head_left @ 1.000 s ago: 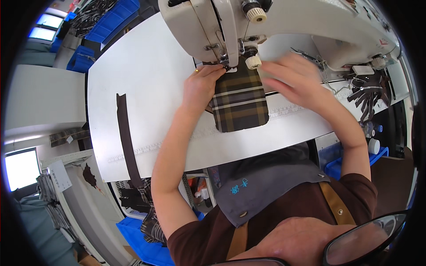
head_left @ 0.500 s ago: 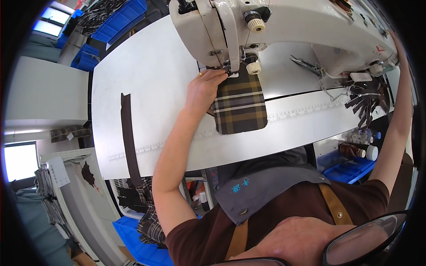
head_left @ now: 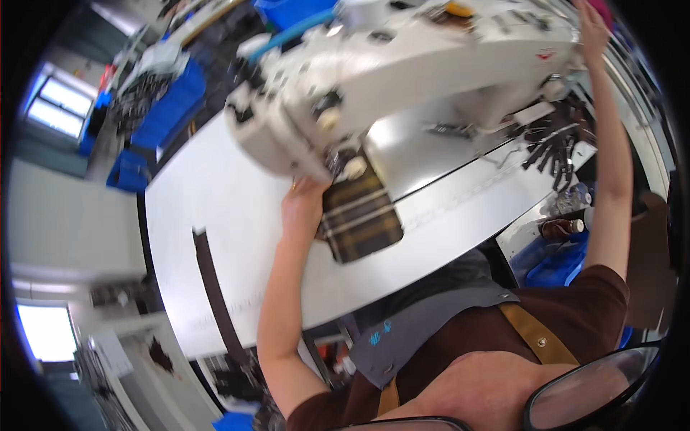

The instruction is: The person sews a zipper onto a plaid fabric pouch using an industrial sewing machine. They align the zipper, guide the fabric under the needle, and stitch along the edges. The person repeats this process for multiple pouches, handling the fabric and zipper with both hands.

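Observation:
A white sewing machine (head_left: 417, 79) stands across the table, its head blurred. Below its needle area lies a plaid fabric piece (head_left: 363, 223) in dark brown, ochre and white, with rounded near corners. My left hand (head_left: 303, 208) is at that piece's left edge, close to the presser foot; its fingers are pressed together there, the tips partly hidden by the machine head. At the machine's far right end, my right hand (head_left: 593, 34) reaches up by the handwheel side, with its fingers smeared and partly out of sight.
A dark fabric strip (head_left: 214, 291) hangs over the table's left front edge. Thread snips (head_left: 449, 130) lie behind the fabric, on the machine's bed side. Dark strips (head_left: 552, 147) bunch at the right, above bottles (head_left: 560, 228) and a blue tray (head_left: 550, 269). Blue bins (head_left: 169, 108) stand back left.
The whole view has shifted and tilted, so the machine sits lower and further left in the picture. My left hand stays by the plaid piece, and my right hand stays at the machine's right end.

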Motion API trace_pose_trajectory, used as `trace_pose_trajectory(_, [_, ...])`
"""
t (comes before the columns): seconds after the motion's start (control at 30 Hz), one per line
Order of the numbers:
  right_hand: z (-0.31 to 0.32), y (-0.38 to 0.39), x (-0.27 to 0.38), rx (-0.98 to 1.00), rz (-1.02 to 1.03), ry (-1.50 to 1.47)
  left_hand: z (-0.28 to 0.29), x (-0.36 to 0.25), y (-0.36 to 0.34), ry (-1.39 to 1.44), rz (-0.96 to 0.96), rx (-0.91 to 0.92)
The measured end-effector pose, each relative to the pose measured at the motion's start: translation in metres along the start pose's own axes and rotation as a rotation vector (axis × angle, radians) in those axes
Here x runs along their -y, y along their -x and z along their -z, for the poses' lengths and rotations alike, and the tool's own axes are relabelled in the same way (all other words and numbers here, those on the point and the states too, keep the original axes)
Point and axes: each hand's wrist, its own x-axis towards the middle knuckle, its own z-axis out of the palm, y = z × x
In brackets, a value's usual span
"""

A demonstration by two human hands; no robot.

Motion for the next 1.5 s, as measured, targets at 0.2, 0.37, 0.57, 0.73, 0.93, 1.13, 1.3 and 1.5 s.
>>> trace_pose_trajectory(0.2, [0.061, 0.085, 0.200, 0.391, 0.125, -0.661, 0.010, -0.005, 0.000, 0.078, -0.130, -0.066])
trace_pose_trajectory(0.37, [0.044, 0.192, 0.263, 0.831, 0.228, -0.876, 0.046, 0.007, -0.029, 0.740, 0.353, 0.248])
trace_pose_trajectory(0.57, [0.006, 0.196, 0.319, 1.238, 0.007, -0.916, 0.011, 0.079, -0.095, 0.862, 0.824, -0.131])
trace_pose_trajectory(0.73, [-0.008, 0.210, 0.319, 1.156, -0.060, -0.918, -0.039, 0.089, -0.098, 0.367, 0.847, -0.383])
trace_pose_trajectory(0.93, [-0.016, 0.215, 0.318, 1.127, -0.144, -0.905, -0.034, 0.098, -0.111, 0.275, 0.816, -0.601])
trace_pose_trajectory(1.13, [-0.027, 0.210, 0.308, 1.100, -0.188, -0.768, 0.045, 0.105, -0.103, 0.530, 0.581, -1.002])
trace_pose_trajectory(1.3, [-0.018, 0.203, 0.310, 0.869, 0.050, -0.769, 0.117, 0.073, 0.048, 1.127, 0.607, -0.936])
trace_pose_trajectory(1.5, [0.020, 0.211, 0.357, 0.879, 0.236, -0.956, 0.109, -0.110, 0.189, 1.742, 0.970, -0.883])
